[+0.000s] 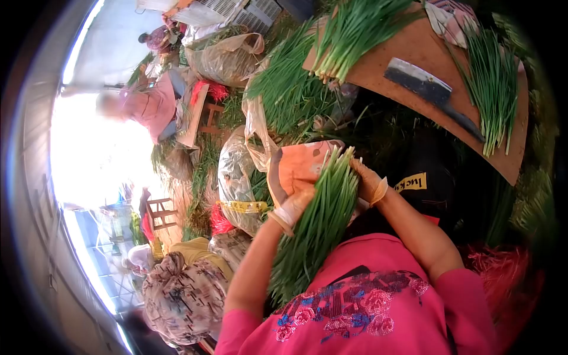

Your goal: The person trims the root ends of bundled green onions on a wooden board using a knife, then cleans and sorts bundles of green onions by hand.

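Note:
A bunch of green chives lies across my lap, its pale stem ends pointing away from me. My left hand, in a thin translucent glove, is wrapped round one side of the bunch. On the other side, near the stem ends, my right hand grips it too, also gloved. An orange cloth is spread beneath the stems. Beyond it, on a brown board, rest a cleaver with a dark handle and two more bunches of chives.
Loose chives are piled beside the board. Clear plastic bags stand to the left. A person in a patterned head covering sits close on my left. Farther off are another person in pink and a wooden stool.

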Available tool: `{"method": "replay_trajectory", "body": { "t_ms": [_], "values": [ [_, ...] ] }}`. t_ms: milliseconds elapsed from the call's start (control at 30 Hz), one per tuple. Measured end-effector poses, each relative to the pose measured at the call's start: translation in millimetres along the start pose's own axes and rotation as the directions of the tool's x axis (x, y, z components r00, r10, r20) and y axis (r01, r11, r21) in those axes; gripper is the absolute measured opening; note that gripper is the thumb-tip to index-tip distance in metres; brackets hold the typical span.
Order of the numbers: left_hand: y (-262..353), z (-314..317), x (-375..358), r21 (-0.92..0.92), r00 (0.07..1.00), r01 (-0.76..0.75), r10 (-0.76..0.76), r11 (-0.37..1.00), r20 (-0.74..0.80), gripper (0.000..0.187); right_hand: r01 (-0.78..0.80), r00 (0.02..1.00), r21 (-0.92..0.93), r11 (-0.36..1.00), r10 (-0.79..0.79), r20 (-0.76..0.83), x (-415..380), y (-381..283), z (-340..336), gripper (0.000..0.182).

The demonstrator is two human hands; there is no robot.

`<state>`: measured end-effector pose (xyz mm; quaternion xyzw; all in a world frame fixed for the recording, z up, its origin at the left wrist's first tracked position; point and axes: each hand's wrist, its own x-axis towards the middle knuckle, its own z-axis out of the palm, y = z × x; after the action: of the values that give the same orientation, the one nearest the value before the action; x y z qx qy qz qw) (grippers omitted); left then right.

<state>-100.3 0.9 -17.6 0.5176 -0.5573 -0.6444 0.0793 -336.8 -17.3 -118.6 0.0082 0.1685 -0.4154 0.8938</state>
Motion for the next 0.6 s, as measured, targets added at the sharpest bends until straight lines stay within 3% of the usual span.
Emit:
{"method": "replay_trajectory", "body": {
  "t_ms": [33, 100, 133, 200, 233, 267, 333, 400, 433, 467, 500, 567, 600],
  "values": [
    [36, -4, -2, -0.030, 0.992, 0.124, -0.123, 0.992, 0.020, 0.050, 0.000, 1.000, -0.005, 1.000, 0.000, 0.010, 2, 1, -4, 0.049],
    [51, -11, 13, 0.041, 0.982, 0.177, -0.174, 0.983, -0.076, 0.040, 0.016, 1.000, -0.080, 0.997, -0.016, 0.007, -3, -7, 13, 0.049],
    [68, -15, 21, 0.101, 0.960, 0.280, -0.278, 0.955, -0.032, 0.037, 0.018, 1.000, -0.104, 0.994, -0.018, 0.007, -5, -9, 17, 0.049],
    [67, -21, 40, -0.156, 0.812, 0.582, -0.581, 0.798, 0.055, 0.032, 0.020, 0.999, -0.094, 0.995, -0.022, -0.023, -10, -11, 27, 0.042],
    [40, -27, 53, 0.244, 0.963, 0.268, -0.248, 0.932, -0.108, 0.029, 0.019, 1.000, -0.066, 0.998, -0.019, -0.004, -9, -12, 26, 0.043],
    [5, -33, 63, 0.623, 0.983, -0.054, 0.152, 0.780, -0.106, 0.029, 0.012, 1.000, -0.039, 0.999, -0.012, 0.012, -10, -12, 25, 0.043],
    [16, -8, 43, 0.612, 0.905, -0.256, 0.408, 0.748, -0.121, 0.028, 0.015, 0.998, -0.010, 1.000, -0.015, 0.054, -10, -14, 21, 0.044],
    [7, 9, 42, 0.249, 0.884, -0.282, 0.352, 0.927, -0.308, 0.033, 0.026, 0.994, -0.001, 1.000, -0.025, 0.106, -10, -19, 17, 0.044],
    [2, 20, 43, 0.051, 0.871, -0.299, 0.295, 0.953, -0.392, 0.036, 0.036, 0.996, 0.003, 0.999, -0.036, 0.078, -10, -19, 21, 0.043],
    [-2, 34, 50, -0.157, 0.829, -0.343, 0.220, 0.926, -0.514, 0.053, 0.047, 0.997, 0.007, 0.999, -0.048, 0.053, -7, -19, 26, 0.043],
    [12, 38, 46, -0.367, 0.839, -0.306, 0.066, 0.879, -0.541, 0.056, 0.058, 0.998, 0.015, 0.998, -0.058, 0.027, -4, -18, 30, 0.042],
    [50, 48, 34, -0.728, 0.831, -0.236, -0.256, 0.644, -0.495, 0.064, 0.112, 0.992, 0.025, 0.993, -0.114, 0.062, -7, -15, 31, 0.043],
    [12, 26, 38, -0.687, 0.915, -0.256, -0.059, 0.680, -0.399, 0.070, 0.050, 0.994, 0.045, 0.998, -0.054, 0.094, -6, -16, 30, 0.043]
  ]
}}
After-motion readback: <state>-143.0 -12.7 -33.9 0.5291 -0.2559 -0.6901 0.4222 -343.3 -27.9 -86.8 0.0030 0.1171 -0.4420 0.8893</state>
